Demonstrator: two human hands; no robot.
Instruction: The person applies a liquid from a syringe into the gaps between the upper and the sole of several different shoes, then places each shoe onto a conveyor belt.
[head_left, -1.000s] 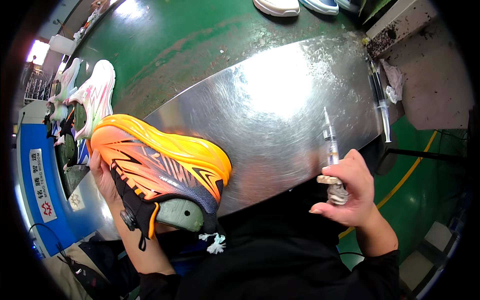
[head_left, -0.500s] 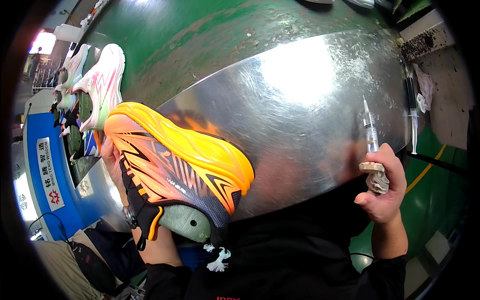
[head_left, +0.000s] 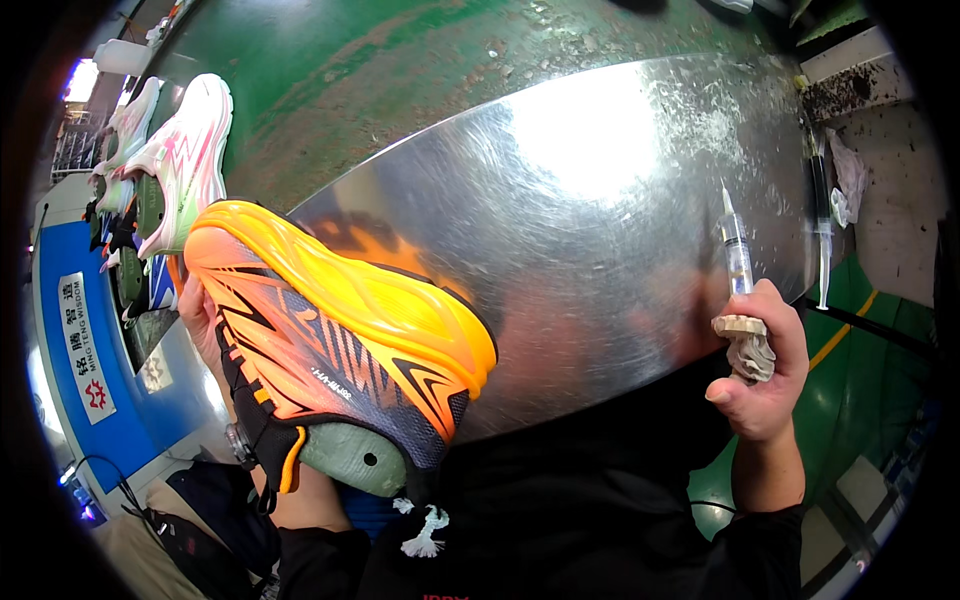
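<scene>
Left hand (head_left: pixel 205 325) grips the orange shoe (head_left: pixel 335 345) sole-up for access; right hand (head_left: pixel 765 365) clutches a syringe (head_left: pixel 737 255), needle raised clear.

Bright light from overhead hits the metal desk (head_left: pixel 600 200) and blows out into a white glare patch near its middle, with scratches catching the shine around it. The orange shoe (head_left: pixel 340 340) reads vivid and sharp, and throws a warm orange reflection onto the steel beside it. Below the desk edge it all sinks into dark shadow. Fisheye bend curves the desk's edge hard, and the corners go black. A small blown-out bright spot sits far upper left.
</scene>
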